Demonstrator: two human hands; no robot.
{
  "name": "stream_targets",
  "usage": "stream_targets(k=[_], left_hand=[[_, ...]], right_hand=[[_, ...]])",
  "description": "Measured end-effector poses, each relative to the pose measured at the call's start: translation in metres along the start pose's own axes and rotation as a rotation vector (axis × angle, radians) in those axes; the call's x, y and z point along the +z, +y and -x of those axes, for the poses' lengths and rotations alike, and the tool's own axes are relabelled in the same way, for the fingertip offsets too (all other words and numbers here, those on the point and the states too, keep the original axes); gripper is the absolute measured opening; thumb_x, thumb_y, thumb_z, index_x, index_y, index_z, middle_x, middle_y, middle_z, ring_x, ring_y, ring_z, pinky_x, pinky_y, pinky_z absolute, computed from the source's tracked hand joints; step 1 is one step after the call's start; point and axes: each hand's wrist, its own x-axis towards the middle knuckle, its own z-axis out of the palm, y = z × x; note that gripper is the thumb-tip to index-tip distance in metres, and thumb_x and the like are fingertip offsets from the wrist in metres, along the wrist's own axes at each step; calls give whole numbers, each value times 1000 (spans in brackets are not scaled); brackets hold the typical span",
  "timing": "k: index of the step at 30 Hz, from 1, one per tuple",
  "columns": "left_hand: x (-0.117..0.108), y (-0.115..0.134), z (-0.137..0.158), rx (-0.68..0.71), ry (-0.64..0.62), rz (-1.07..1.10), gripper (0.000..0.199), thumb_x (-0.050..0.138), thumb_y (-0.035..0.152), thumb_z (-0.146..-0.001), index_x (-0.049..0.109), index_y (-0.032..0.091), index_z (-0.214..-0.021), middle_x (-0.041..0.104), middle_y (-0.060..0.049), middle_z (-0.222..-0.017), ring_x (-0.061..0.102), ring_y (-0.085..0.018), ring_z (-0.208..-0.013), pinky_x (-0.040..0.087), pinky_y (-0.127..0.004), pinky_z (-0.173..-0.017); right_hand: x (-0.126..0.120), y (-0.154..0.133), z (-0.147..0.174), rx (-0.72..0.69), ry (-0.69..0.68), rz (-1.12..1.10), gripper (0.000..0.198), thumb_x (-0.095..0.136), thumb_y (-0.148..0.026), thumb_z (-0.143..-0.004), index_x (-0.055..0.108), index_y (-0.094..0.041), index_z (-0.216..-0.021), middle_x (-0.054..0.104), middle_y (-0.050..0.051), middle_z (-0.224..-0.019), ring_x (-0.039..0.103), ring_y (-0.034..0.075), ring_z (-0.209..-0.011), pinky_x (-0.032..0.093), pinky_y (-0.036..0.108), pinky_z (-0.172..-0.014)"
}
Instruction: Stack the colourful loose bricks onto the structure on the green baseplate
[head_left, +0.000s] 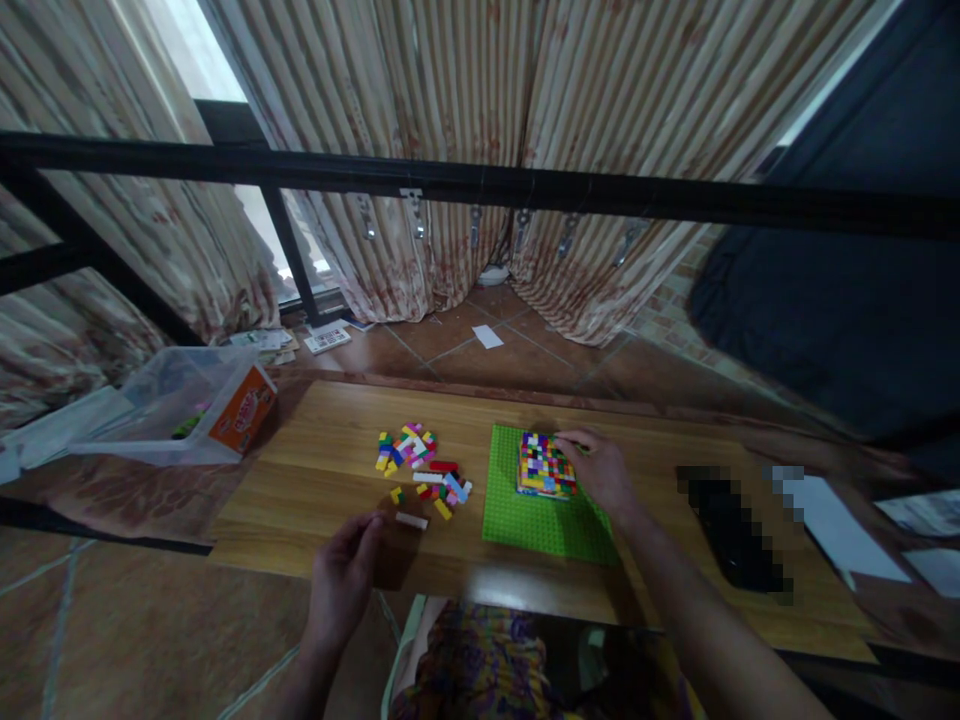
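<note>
- The right hand [600, 468] reaches over the green baseplate [510, 520], its fingertips at the far right corner of the block build [545, 465]; thumb and fingers are bent towards each other, and I cannot tell whether a brick is between them
- The left hand [345, 575] is at the near edge of the wooden tabletop [285, 500], thumb and forefinger drawn together, the other fingers curled; I cannot tell whether they grip anything
- The block build sits on the baseplate, towards its far side, its top a tight patchwork of red, yellow, white, blue and purple
- Just beside the left fingertips, on the right, a pale brick [412, 520] lies on the wood
- Between the left hand and the baseplate, further back, loose bricks [409, 448] lie scattered in many colours, with a long red brick [444, 466] and a long white brick [428, 477] nearby
- A clear plastic box [150, 440] with an orange label [244, 408] stands beyond the tabletop's left end
- On the right of the tabletop lies a black object [735, 530], partly pixelated, with white paper [847, 525] further right
- Striped curtains [450, 100] hang behind a black rail [480, 180]
</note>
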Motion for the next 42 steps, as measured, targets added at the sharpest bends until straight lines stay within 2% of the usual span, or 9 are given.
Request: stream_targets(k=[2,6,12,17,25,29,33,38,42], left_hand=[[-8,-9,-5,-7,39,-75,33,61,46,-76,71,16,-86,74,-6,-86,66,-23,-82,51,-29,-76],[-8,-20,-11,1,31,-171,37,57,48,-78,71,17,-91,74,-6,-84,66,-23,-78,52,-30,-74],[-3,-17,-11,11,12,-247,37,53,48,-80,72,17,-91,74,-5,-85,67,-23,-79,52,-29,-74],[-4,-17,-12,21,-8,-263,38,52,48,-80,72,17,-92,74,-5,-81,67,-23,-74,52,-29,-71],[-3,-17,-15,-3,8,-270,39,52,49,-79,72,18,-92,74,-6,-83,67,-23,-76,52,-29,-70],[-2,-13,-14,16,2,-237,37,54,47,-79,71,17,-93,74,-5,-82,67,-22,-75,52,-30,-70],[2,-8,-16,77,-14,-250,29,54,38,-82,69,18,-97,74,-6,-92,68,-21,-83,52,-30,-77],[10,-1,-25,203,-90,-503,29,50,23,-86,65,22,-110,68,-7,-108,65,-20,-95,50,-31,-85],[14,7,-31,236,-162,-687,33,46,19,-88,64,23,-115,62,-8,-120,65,-20,-98,49,-31,-86]], right_hand=[[1,2,-3,-11,-42,-21,28,57,-42,-80,74,-20,-83,72,7,-94,65,21,-91,47,38,-89],[-1,5,-10,18,-137,-75,26,60,-42,-78,75,-21,-84,74,6,-94,66,21,-90,48,36,-86],[-8,8,-22,94,-283,-127,24,66,-41,-74,76,-20,-81,75,5,-89,68,21,-84,50,35,-81],[-14,6,-32,64,-417,-114,25,66,-42,-74,76,-21,-82,76,4,-88,68,21,-83,50,33,-79],[-16,8,-42,50,-503,-116,25,66,-42,-73,76,-20,-79,76,5,-84,68,21,-78,51,33,-75],[-16,5,-37,78,-466,-136,26,66,-45,-72,76,-21,-77,76,4,-83,68,22,-79,51,34,-75],[-14,7,-27,151,-372,-135,31,69,-49,-68,77,-21,-79,76,5,-84,68,25,-80,52,35,-75],[-9,17,-13,211,-111,-189,35,67,-51,-69,75,-20,-82,75,7,-92,68,27,-90,51,40,-82],[-12,25,0,299,4,-291,32,64,-49,-73,74,-20,-83,75,7,-88,68,26,-85,54,39,-78]])
